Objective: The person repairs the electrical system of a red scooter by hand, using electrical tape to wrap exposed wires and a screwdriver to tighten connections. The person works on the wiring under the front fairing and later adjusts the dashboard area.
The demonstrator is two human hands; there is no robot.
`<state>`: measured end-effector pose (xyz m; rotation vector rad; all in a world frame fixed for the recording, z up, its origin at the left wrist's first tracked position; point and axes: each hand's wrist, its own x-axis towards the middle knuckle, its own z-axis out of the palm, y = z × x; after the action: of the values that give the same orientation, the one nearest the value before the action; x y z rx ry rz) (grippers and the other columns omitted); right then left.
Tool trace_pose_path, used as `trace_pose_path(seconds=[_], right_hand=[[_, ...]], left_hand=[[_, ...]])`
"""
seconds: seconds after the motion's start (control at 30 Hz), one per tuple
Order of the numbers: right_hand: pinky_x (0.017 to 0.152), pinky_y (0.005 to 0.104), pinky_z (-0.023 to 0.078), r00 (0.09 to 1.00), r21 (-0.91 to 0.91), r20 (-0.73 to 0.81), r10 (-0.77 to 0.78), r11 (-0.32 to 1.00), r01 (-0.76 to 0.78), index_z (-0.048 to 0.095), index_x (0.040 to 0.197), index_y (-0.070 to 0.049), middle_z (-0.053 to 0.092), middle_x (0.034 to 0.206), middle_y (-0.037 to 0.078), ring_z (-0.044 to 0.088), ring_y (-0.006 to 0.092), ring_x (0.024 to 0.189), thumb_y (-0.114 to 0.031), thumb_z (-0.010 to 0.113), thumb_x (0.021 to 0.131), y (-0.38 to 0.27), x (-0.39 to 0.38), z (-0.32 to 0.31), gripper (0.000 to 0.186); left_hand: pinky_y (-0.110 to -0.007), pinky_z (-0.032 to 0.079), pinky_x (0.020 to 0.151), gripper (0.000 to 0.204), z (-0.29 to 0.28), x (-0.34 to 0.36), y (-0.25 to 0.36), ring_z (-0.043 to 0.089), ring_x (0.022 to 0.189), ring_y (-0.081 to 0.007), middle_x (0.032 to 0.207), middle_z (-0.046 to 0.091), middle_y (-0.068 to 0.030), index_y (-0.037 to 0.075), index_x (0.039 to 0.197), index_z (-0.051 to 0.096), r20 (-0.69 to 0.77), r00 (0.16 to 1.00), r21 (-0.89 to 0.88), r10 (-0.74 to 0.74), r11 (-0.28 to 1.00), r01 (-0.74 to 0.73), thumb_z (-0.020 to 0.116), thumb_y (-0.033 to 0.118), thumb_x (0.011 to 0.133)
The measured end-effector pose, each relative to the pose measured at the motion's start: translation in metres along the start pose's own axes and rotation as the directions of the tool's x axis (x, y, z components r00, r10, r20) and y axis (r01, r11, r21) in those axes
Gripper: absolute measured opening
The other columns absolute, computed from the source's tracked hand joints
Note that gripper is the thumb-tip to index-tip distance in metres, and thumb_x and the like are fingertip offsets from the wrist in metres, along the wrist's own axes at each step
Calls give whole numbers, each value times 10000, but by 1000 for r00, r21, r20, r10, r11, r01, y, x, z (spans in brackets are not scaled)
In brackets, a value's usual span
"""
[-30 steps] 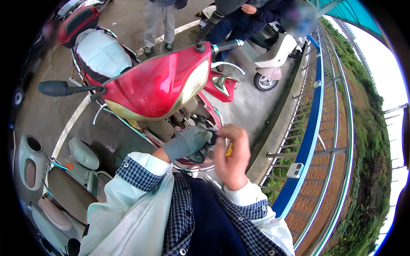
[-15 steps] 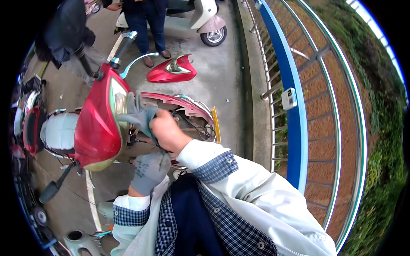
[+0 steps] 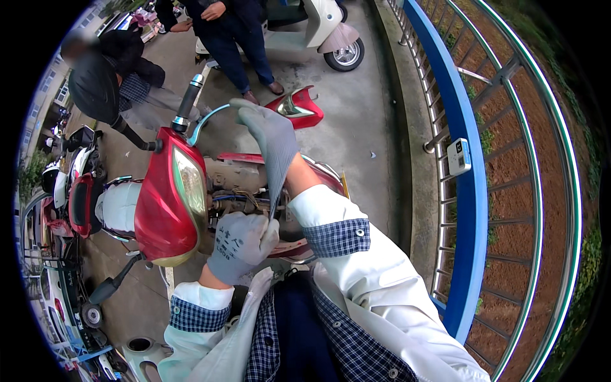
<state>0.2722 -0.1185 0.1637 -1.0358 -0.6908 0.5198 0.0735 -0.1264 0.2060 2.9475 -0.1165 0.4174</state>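
A grey glove with dark print covers my left hand (image 3: 238, 245), its fingers closed on the cuff edge of a second grey glove (image 3: 277, 167). That cuff is stretched down toward me in a narrow strip. Inside the second glove, my right hand (image 3: 264, 127) reaches forward with fingers extended, the wrist still bare. Below both hands stands a red scooter (image 3: 167, 204) with its front opened, showing wires and a dusty inner part (image 3: 235, 175). My right fingertips appear close to its light-blue brake lever (image 3: 207, 121); whether they touch I cannot tell.
A red scooter panel (image 3: 299, 108) lies on the concrete beyond. Two people stand at the far side, one by the handlebar. A pale scooter (image 3: 324, 28) is parked behind them. Along the right runs a blue-and-silver railing (image 3: 463, 191) with a small white box (image 3: 458, 157). More scooters line the left.
The right hand has gone further into its glove, whose fingers hung loose before, and has moved up and forward. The left hand now draws the cuff toward me. My view has shifted left.
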Motion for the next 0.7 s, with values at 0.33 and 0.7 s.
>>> trace_pose_path(seconds=[0.33,0.7], right_hand=[[622,406,500,897,-870,420,134,340,357,696,813,-97,696,793,105,685,283,738,-307,563,911,-2,-23,-18,268],[1065,563,304,299,-522,757,581,262,812,624,1287,-104,609,1299,118,507,331,1263,-411,546,889,75,-158,17,508]], left_hand=[[-399,480,569,201,-21,40,0,627,600,-272,728,660,-87,81,831,651,-27,949,-45,-315,948,314,671,280,856],[-401,512,668,354,46,-44,18,659,745,-299,815,688,-109,80,1122,691,260,883,44,-390,919,393,638,123,775]])
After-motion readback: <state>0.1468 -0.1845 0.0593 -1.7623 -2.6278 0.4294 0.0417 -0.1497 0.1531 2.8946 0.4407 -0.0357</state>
